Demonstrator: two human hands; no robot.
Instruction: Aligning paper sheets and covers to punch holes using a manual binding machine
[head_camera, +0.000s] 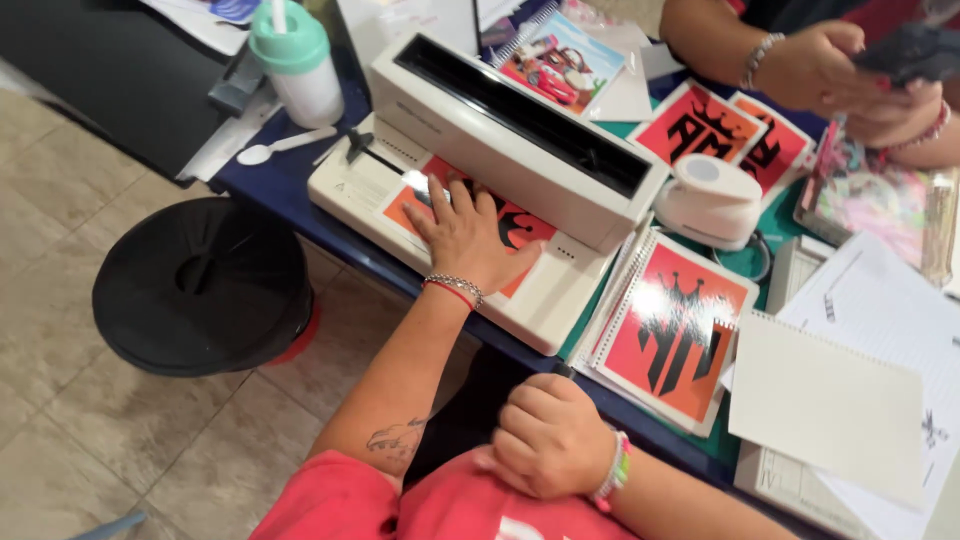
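My left hand (467, 238) lies flat, fingers spread, on a red cover sheet with a black crown design (520, 228). That sheet rests on the bed of a white binding machine (500, 120), its far edge in the machine's slot. A beaded bracelet and a red cord circle that wrist. My right hand (548, 436) is curled into a fist against the table's front edge near my red shirt, holding nothing that I can see. A spiral notebook with the same red cover (672, 330) lies just to the right of the machine.
Another person's hands (850, 75) at the top right hold a dark object. Around the machine are a white hole punch (712, 198), more red covers (700, 122), white notebooks (830, 400), a teal-lidded bottle (295, 60) and a plastic spoon (285, 145). A black bin (200, 285) stands on the tiled floor at the left.
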